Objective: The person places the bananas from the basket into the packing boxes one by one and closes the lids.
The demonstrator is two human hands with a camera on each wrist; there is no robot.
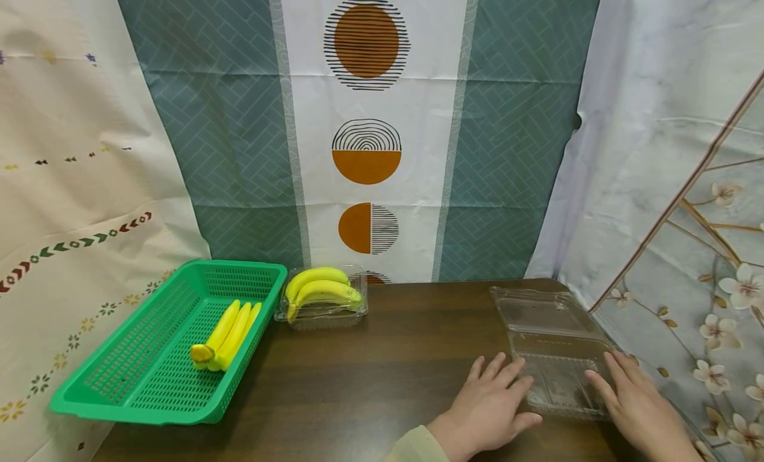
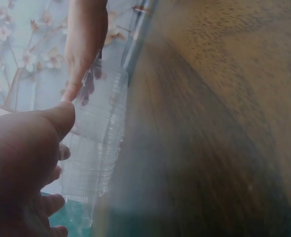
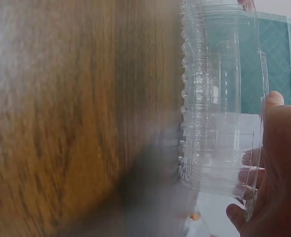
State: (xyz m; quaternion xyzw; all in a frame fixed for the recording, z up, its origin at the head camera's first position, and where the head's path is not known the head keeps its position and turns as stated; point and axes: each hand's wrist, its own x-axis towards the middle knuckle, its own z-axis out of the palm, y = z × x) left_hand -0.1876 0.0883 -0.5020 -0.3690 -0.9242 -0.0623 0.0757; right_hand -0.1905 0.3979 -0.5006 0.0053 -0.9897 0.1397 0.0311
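Observation:
A clear plastic clamshell container (image 1: 561,382) sits on the table at the right, its lid (image 1: 546,311) folded back away from me. My left hand (image 1: 486,405) is at the container's left side, fingers spread and fairly straight. On the opposite side, my right hand (image 1: 641,402) has its fingers extended along the right edge. The right wrist view shows that hand's fingers (image 3: 251,175) beside the clear wall (image 3: 219,123); exact contact is hard to tell. In the left wrist view, the left thumb (image 2: 62,116) and fingertips are close to the container (image 2: 93,143).
A green plastic basket (image 1: 239,266) at the left holds a bunch of yellow bananas (image 1: 229,336). Near the back curtain, another clear container (image 1: 328,321) has bananas (image 1: 325,291) in it. Patterned cloths surround the brown table (image 1: 370,382) at the back and sides.

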